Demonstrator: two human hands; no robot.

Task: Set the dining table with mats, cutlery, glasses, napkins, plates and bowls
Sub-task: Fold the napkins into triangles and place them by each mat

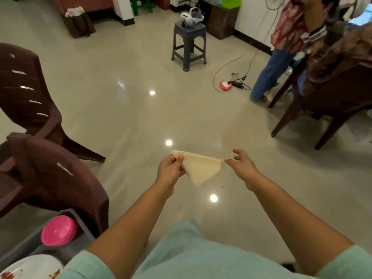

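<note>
A cream napkin point(198, 168) folded into a triangle hangs in the air above the shiny floor, held between both hands. My left hand point(170, 170) grips its left corner with thumb on top. My right hand point(242, 164) pinches the right corner between thumb and forefinger, the other fingers spread. At the bottom left a dark tray point(24, 246) holds an upturned pink bowl point(59, 230) and a white plate point(32, 266) with a red pattern.
Two dark brown plastic chairs point(46, 168) stand at the left. A wooden chair point(330, 97) and a standing person point(281, 47) are at the right. A grey stool point(189, 43) and cables with a red reel point(225, 85) lie further away on the floor.
</note>
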